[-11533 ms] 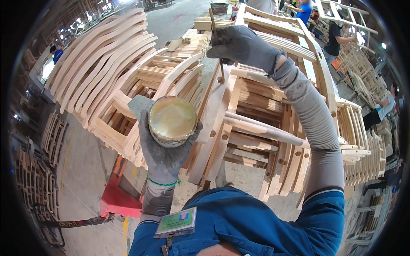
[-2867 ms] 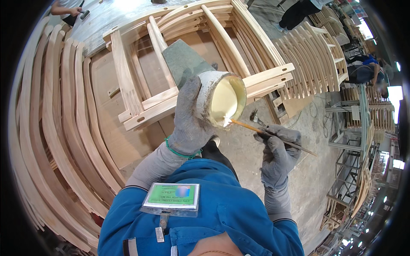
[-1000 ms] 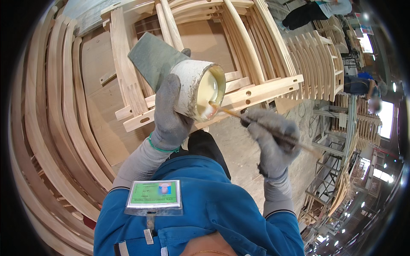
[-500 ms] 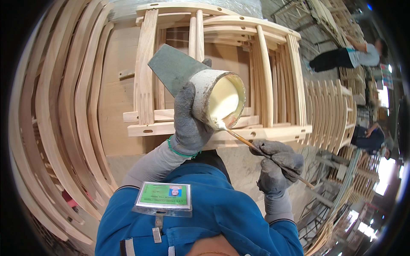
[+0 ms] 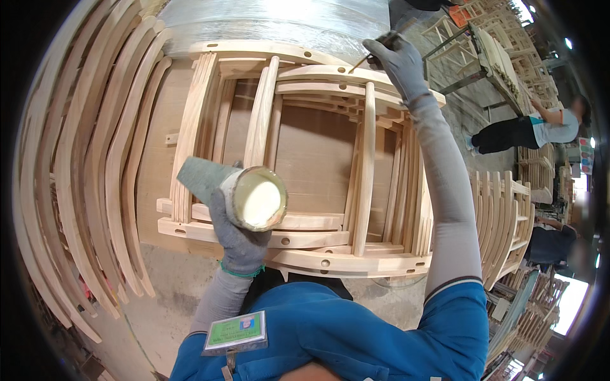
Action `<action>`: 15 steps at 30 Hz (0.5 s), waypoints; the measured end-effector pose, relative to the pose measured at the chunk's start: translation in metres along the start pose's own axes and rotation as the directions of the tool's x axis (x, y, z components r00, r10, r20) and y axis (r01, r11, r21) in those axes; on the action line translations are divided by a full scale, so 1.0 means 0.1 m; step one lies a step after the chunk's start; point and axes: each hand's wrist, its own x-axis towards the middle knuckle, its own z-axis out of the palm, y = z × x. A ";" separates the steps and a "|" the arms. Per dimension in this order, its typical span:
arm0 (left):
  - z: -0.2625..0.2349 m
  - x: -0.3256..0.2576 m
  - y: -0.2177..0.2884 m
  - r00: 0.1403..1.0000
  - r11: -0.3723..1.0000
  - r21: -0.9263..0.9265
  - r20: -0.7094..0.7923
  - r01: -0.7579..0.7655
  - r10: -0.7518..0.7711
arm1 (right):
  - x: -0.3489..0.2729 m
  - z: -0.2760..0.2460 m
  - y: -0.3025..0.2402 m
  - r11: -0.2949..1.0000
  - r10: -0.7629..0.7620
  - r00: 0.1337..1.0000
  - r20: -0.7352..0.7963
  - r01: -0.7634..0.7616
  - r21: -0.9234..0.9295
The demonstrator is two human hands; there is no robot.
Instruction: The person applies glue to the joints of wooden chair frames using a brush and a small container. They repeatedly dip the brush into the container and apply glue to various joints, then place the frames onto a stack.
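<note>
My left hand [image 5: 240,244], in a grey glove, is wrapped round a round can [image 5: 282,190] of creamy white liquid [image 5: 259,200]. A grey-green flat plate [image 5: 202,179] sticks out beside the can on its left. At the far side, my gloved right hand [image 5: 397,62] is closed on a thin stick [image 5: 361,63]. The stick's tip is at the curved far rail [image 5: 381,79], close to an oval hole; whether it touches is hard to tell. Below the hands lie stacked wooden frames [image 5: 254,124] with round bars and holed rails.
Long curved wooden pieces [image 5: 76,140] stand in a row on the left. Plastic-wrapped material [image 5: 273,28] lies beyond the frames. Slatted wooden frames [image 5: 502,222] stand at the right, with a long bench [image 5: 492,57] farther back. Two people [image 5: 508,132] are over there.
My right hand has moved the stick from the can's mouth up to the far rail. The can, in my left hand, has shifted left and lower. The view of the frames has shifted too.
</note>
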 end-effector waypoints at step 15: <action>-0.11 -0.05 0.08 0.981 0.996 -0.015 -0.171 -0.091 0.087 | 0.37 0.55 0.21 0.901 -0.113 0.956 0.272 0.214 -0.378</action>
